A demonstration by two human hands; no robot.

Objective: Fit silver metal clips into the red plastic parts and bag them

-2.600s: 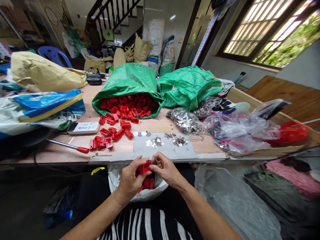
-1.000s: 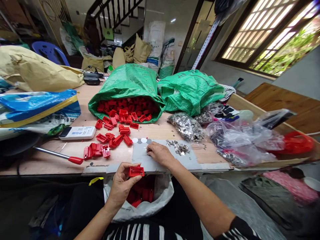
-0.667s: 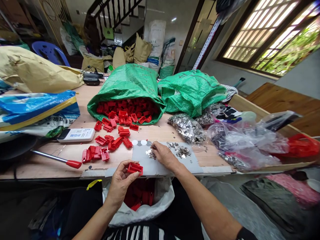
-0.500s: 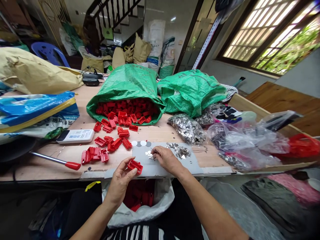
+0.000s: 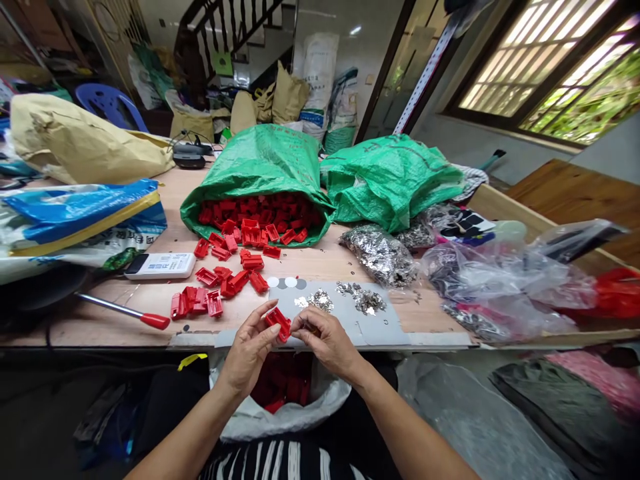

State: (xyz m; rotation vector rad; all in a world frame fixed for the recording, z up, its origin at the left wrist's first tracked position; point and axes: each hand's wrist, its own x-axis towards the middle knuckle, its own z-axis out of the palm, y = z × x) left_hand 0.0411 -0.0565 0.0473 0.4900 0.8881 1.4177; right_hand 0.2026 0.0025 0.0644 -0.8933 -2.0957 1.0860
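My left hand (image 5: 249,355) grips a small red plastic housing (image 5: 278,324) between thumb and fingers, its hollow side facing up. Against the right end of that housing, my right hand (image 5: 330,341) is closed in a pinch; whatever sits between its fingertips is too small to make out. Both hands are over the front edge of a grey mat (image 5: 377,331). On the mat lie a pile of small shiny metal pieces (image 5: 321,301) and a second metal pile (image 5: 370,302) farther right. Several loose red housings (image 5: 235,285) lie to the left.
A green sack (image 5: 265,157) spills red housings at the back; another green sack (image 5: 395,177) stands beside it. Below the table edge hangs an open white sack (image 5: 320,419) with red parts inside. A red-tipped lever (image 5: 155,321) juts out at left. Plastic bags (image 5: 500,273) crowd the right.
My right hand has moved left and toward me, from the metal pile to the red housing. The left hand still holds the housing, now tilted more. The view has shifted slightly.
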